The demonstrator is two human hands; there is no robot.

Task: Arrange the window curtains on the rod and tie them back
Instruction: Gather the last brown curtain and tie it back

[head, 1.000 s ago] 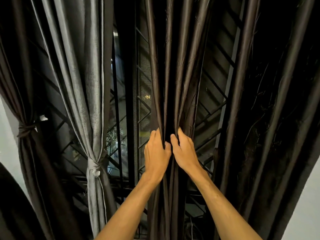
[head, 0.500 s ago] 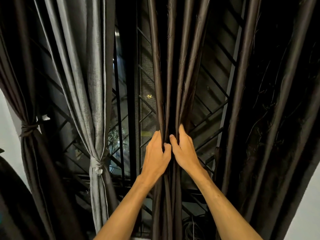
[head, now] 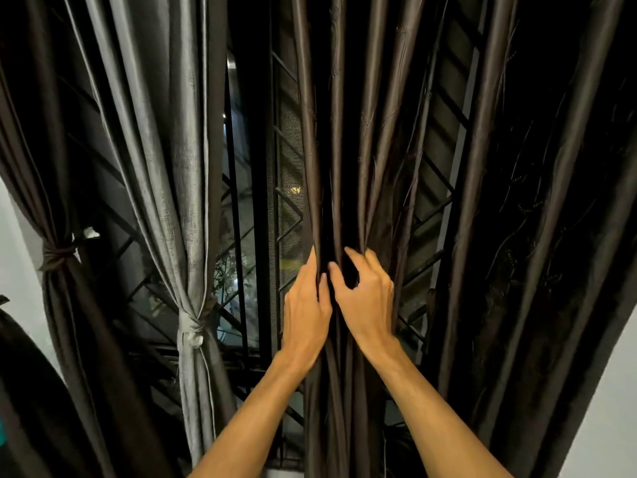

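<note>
Gripped by the left hand [head: 305,312] and right hand [head: 368,301], the brown curtain [head: 344,167] is bunched. The right hand's fingers [head: 352,254] have been re-curled round further folds, so tying is judged not yet begun.

Before me, listed: black metal window grille [head: 238,236] with diagonal bars; mesh screen panel [head: 289,150]; green foliage [head: 222,277] outside; white wall [head: 13,253], my left.
</note>
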